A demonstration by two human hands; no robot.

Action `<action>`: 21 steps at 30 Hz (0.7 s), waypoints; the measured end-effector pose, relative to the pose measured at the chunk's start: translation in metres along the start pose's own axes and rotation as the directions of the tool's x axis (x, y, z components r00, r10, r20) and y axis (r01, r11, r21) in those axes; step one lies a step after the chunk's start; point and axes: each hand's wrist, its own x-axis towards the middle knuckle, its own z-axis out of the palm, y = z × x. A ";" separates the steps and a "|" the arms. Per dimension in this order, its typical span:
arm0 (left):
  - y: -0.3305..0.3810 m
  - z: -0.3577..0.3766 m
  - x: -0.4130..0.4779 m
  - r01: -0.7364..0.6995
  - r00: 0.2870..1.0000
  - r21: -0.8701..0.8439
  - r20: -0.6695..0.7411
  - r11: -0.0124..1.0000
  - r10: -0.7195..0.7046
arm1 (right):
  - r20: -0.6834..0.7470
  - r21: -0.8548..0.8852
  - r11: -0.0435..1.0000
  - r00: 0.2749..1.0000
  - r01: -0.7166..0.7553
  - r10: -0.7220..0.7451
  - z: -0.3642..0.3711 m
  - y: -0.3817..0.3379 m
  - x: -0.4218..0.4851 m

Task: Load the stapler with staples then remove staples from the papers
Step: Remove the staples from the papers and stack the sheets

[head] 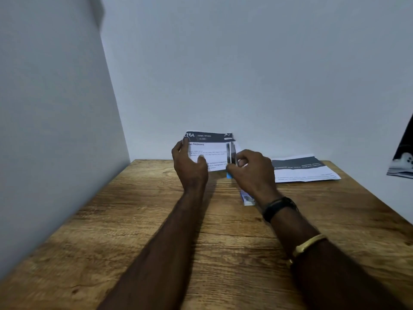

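The left hand [190, 163] holds a printed paper [210, 153] upright above the far end of the wooden table [156, 231], fingers curled round its left edge and the thumb pressed on its face; the sheet has a dark header band with white figures reading "764" and lines of small black text on white below, too blurred to read. The right hand [250, 171] is closed around a stapler [231, 154] at the paper's right edge; the stapler stands nearly upright, a slim silvery-grey bar with a blue end [229, 175] showing under the fingers; whether it touches the paper I cannot tell. A second paper [301, 167] lies flat on the table to the right, near the wall, with a dark band across it and some print; a small blue and white box [247, 198] lies on the table just below the right wrist, partly hidden by it. That wrist wears a black band [278, 208], and a yellow bangle [309, 245] sits further up the forearm.
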 end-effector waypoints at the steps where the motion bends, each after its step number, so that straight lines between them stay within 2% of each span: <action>1: 0.000 0.000 0.002 0.013 1.000 -0.007 -0.019 1.000 -0.013 | 0.061 -0.094 0.995 0.998 -0.017 0.023 0.001 -0.002 -0.002; 3: -0.001 -0.001 0.004 0.075 0.995 -0.048 -0.068 0.996 -0.078 | 0.176 -0.240 0.969 0.979 -0.055 0.099 0.004 -0.006 -0.006; 5: -0.001 -0.003 0.007 0.176 0.978 -0.117 -0.094 0.977 -0.187 | 0.255 -0.311 0.946 0.952 -0.086 0.170 0.009 -0.009 -0.009; 10: -0.003 -0.001 0.010 0.350 0.924 -0.259 -0.063 0.900 -0.378 | 0.268 -0.423 0.905 0.948 -0.043 0.170 0.019 -0.009 -0.017; 14: -0.003 0.002 0.009 0.392 0.909 -0.297 -0.020 0.871 -0.416 | 0.242 -0.451 0.893 0.961 -0.009 0.132 0.024 -0.008 -0.020; 18: -0.004 0.006 0.010 0.423 0.898 -0.349 0.035 0.837 -0.439 | 0.261 -0.456 0.890 0.953 -0.018 0.153 0.024 -0.006 -0.020; 21: -0.002 0.007 0.011 0.460 0.879 -0.449 0.106 0.766 -0.466 | 0.194 -0.320 0.945 0.971 -0.075 0.143 0.018 -0.006 -0.016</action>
